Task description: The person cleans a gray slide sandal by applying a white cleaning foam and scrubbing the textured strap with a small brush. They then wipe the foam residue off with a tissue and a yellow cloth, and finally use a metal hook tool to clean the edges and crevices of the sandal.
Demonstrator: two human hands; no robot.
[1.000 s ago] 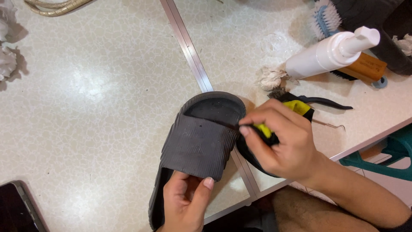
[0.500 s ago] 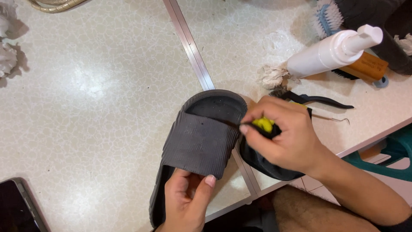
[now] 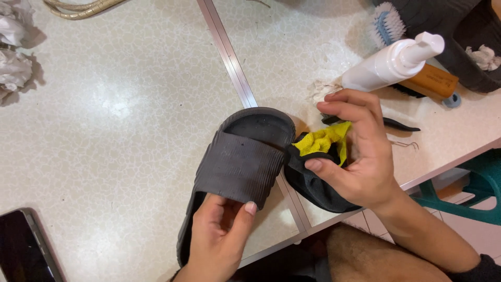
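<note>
A dark grey ribbed slide sandal (image 3: 240,162) lies on the pale speckled table (image 3: 115,130), toe end pointing away from me. My left hand (image 3: 219,237) grips its heel end, thumb resting on the strap's near edge. Just right of the sandal, my right hand (image 3: 360,156) holds a bunched cloth (image 3: 323,143), yellow on top and black underneath, and the cloth touches the sandal's right edge.
A white pump bottle (image 3: 391,62) lies on its side at the upper right, by a wooden-handled brush (image 3: 430,81) and a blue-bristled brush (image 3: 387,23). Crumpled tissues (image 3: 13,57) sit far left. A dark phone (image 3: 23,250) lies at the lower left. A metal seam (image 3: 229,57) crosses the table.
My right hand has drawn back from the sandal's strap to its right side, and more of the yellow cloth shows. The left hand keeps its hold on the heel.
</note>
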